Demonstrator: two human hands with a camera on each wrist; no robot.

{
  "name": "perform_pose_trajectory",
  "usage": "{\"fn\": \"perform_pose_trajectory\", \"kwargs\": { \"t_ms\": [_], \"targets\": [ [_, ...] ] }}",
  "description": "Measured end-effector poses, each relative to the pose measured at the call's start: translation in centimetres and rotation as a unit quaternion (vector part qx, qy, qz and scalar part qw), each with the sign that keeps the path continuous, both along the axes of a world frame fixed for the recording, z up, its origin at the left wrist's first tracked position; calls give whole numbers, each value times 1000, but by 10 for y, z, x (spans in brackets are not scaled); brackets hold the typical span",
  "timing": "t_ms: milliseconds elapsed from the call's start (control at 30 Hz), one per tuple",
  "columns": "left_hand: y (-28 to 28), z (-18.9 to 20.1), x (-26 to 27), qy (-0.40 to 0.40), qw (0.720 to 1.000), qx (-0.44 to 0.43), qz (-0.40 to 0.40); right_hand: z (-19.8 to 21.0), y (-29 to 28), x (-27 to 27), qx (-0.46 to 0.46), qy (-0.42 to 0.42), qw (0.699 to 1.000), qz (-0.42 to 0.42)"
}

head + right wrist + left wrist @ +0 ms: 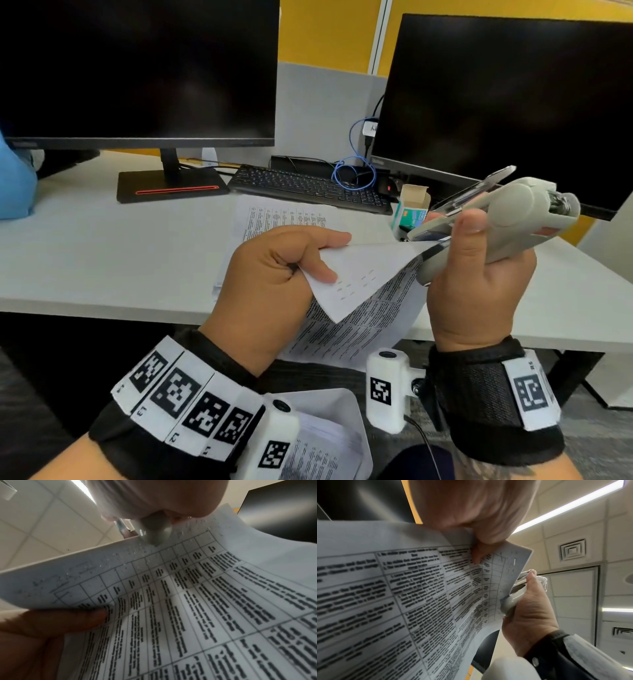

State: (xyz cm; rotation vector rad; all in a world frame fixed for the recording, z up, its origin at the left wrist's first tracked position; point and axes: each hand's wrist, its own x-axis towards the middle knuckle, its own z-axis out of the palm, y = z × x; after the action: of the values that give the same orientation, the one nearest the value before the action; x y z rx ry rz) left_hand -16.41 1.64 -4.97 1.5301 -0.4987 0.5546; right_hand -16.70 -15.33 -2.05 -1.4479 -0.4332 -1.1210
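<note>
My left hand pinches the upper edge of a stack of printed sheets held above the desk edge, thumb on the blank back, fingers under it. My right hand grips a grey stapler whose nose sits over the sheets' right corner. In the left wrist view the sheets show a printed table, with a staple near the top corner and the stapler at the right edge. The right wrist view shows the stapler's nose against the paper, which has many small holes along its margin.
More printed sheets lie on the white desk. A small open staple box stands behind the stapler. Two dark monitors, a black keyboard and blue cable sit at the back. More paper lies on my lap.
</note>
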Motion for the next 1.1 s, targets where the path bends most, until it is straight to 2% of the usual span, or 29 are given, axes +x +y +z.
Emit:
{"fn": "perform_pose_trajectory", "kwargs": {
  "t_ms": [133, 267, 400, 533, 1100],
  "targets": [
    [2, 1, -2, 37, 999, -9, -13, -2, -3, 3, 8, 9, 1000, -9],
    [-2, 16, -9, 71, 996, 44, -9, 3, 0, 2, 20, 44, 999, -7],
    [-8, 22, -13, 133, 989, 57, -21, 15, 8, 6, 30, 131, 990, 30],
    [-14, 19, -16, 151, 986, 66, -30, 21, 18, 10, 29, 191, 980, 45],
    [-24, 17, -23, 131, 988, 62, -53, 28, 28, 3, 49, 132, 989, 31]
  ]
}}
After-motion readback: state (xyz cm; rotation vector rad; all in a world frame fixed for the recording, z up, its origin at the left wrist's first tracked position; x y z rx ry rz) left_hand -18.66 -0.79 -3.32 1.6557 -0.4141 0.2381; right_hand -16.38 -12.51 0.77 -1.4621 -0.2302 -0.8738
